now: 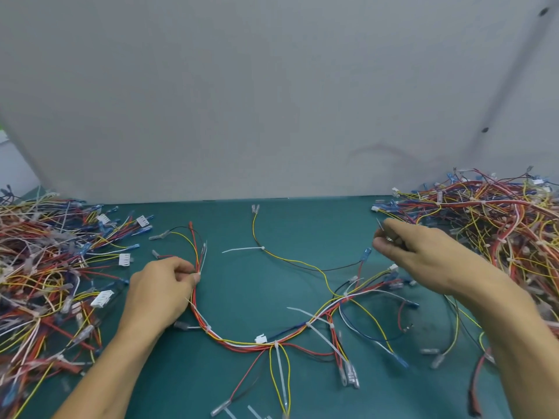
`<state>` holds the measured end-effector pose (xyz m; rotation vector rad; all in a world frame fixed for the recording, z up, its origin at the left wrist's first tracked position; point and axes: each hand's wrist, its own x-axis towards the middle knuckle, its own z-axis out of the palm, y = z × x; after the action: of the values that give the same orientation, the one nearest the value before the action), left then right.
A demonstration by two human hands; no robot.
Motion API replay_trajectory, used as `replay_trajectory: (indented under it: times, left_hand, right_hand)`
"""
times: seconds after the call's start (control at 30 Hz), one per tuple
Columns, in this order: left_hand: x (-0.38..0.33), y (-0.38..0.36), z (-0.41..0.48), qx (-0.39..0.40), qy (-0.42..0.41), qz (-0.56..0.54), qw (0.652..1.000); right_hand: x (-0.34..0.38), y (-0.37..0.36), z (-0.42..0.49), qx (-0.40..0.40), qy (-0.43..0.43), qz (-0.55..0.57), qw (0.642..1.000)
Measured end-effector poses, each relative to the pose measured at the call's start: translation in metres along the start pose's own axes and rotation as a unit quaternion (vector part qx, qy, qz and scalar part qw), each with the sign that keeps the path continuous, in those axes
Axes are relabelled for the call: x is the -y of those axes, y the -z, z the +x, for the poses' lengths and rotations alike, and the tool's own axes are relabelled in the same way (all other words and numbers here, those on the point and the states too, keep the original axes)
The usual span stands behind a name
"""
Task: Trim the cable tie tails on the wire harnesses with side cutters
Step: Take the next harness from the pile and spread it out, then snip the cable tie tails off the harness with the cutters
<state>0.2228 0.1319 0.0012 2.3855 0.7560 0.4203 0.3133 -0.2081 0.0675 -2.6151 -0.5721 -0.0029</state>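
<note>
My left hand [163,285] pinches the wire harness [239,343] at its left end, low on the green mat [211,382]. My right hand [420,252], far right, curls round a thin tool [380,226]; blurred, possibly side cutters. A white tie tail [239,250] sticks out uncut, centre.

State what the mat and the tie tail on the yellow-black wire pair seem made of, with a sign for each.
The mat looks like rubber or vinyl: matte teal, even, no glare. The tie tail is probably nylon plastic: milky white, a thin flat strip that holds itself nearly straight.
</note>
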Motion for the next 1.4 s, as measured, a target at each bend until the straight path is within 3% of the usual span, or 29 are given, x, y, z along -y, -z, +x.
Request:
replay_trajectory:
  times: [0.1, 0.23, 0.37, 0.43, 0.6, 0.77, 0.87, 1.4]
  left_hand:
    - [-0.002, 0.004, -0.001, -0.019, 0.001, -0.002, 1.0]
    - [-0.01, 0.014, -0.007, -0.072, -0.029, -0.004, 0.997]
    - [-0.039, 0.031, -0.021, -0.155, -0.166, -0.012, 0.974]
    - [-0.06, 0.037, -0.035, -0.161, -0.23, -0.041, 0.959]
    - [-0.099, 0.028, -0.062, 0.009, -0.322, -0.131, 0.937]
    - [-0.121, -0.015, -0.057, 0.166, -0.343, -0.103, 0.919]
    - [-0.128, -0.043, -0.056, 0.229, -0.35, -0.069, 0.906]
    - [-0.123, -0.088, -0.052, 0.265, -0.237, -0.121, 0.927]
  right_hand:
    - [0.001, -0.004, 0.0, -0.036, -0.05, 0.02, 0.998]
    - [-0.003, -0.003, -0.003, 0.067, -0.1, 0.024, 0.992]
    - [-0.003, -0.006, -0.004, 0.081, -0.089, 0.03, 0.992]
    - [-0.003, -0.004, -0.005, 0.059, -0.075, -0.007, 0.995]
    - [-0.007, 0.006, -0.015, 0.035, -0.009, -0.1, 0.994]
    - [-0.016, 0.009, -0.025, 0.123, -0.004, -0.181, 0.976]
    - [-0.02, -0.002, -0.03, 0.13, 0.024, -0.211, 0.968]
    - [-0.017, -0.026, -0.023, 0.082, 0.103, -0.317, 0.939]
